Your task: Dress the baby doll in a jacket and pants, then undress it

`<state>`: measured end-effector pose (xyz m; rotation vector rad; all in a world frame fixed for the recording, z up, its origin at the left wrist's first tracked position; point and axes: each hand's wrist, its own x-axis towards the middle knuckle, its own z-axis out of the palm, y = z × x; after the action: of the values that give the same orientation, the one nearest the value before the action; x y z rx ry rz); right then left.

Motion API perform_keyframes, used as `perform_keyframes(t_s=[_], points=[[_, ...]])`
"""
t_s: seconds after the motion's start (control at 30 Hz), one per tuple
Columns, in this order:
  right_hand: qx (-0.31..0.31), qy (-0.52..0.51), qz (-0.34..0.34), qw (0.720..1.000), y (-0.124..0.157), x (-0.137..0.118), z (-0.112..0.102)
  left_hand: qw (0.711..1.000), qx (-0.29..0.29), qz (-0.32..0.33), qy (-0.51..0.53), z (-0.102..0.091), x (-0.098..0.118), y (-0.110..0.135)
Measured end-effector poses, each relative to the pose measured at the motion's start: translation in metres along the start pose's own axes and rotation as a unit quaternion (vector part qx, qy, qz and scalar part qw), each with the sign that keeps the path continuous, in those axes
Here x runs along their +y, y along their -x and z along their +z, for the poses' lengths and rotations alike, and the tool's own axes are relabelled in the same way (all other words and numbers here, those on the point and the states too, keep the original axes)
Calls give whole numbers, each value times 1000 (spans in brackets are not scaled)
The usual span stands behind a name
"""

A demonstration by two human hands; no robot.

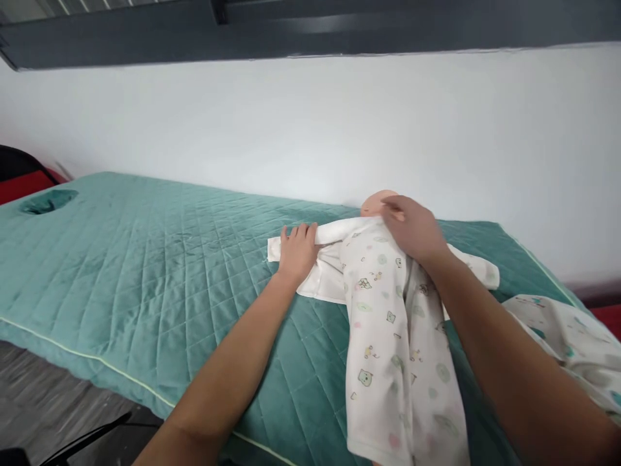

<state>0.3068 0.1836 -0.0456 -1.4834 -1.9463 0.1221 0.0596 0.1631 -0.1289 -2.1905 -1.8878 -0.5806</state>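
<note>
A baby doll lies on a teal quilted bed, its bald head toward the white wall. It wears a white printed baby suit whose legs hang over the near edge. My left hand lies flat on the suit's left sleeve, fingers stretched out. Near the doll's neck, my right hand rests on the chest of the suit with its fingers curled against the cloth; whether it pinches the fabric I cannot make out.
Another printed white garment lies at the right end of the bed. The bed has a face hole at far left. A red and black object stands beyond it. Grey floor lies below the near edge.
</note>
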Motion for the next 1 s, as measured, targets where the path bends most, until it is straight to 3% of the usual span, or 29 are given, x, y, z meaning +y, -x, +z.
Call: perform_keyframes(t_s=[0.03,0.1,0.2,0.37,0.5,0.57,0.67,0.77,0.87,0.93,1.0], points=[[43,-8,37,998,8,18,-5,1000,2,-3,-2,0,0,0],[72,17,98,992,25,50,-9,1000,3,-8,-5,0,1,2],[23,73,121,990,45,78,-4,1000,1,-18,-8,-1,4,3],[-7,138,121,983,55,88,-4,999,-12,-38,-19,-2,6,5],[32,108,212,971,52,96,-15,998,16,-53,-13,-9,17,15],[43,93,252,962,52,100,-17,998,35,-36,22,-20,35,22],[38,93,269,958,52,102,-15,989,44,5,144,-49,79,23],[21,102,282,954,53,101,-14,970,-27,47,237,-77,132,2],[6,99,284,954,53,99,-16,965,-136,137,178,-83,180,-36],[0,98,281,955,54,99,-18,954,-234,180,60,-75,204,-61],[-9,102,269,958,54,99,-20,941,-282,188,-4,-63,224,-81]])
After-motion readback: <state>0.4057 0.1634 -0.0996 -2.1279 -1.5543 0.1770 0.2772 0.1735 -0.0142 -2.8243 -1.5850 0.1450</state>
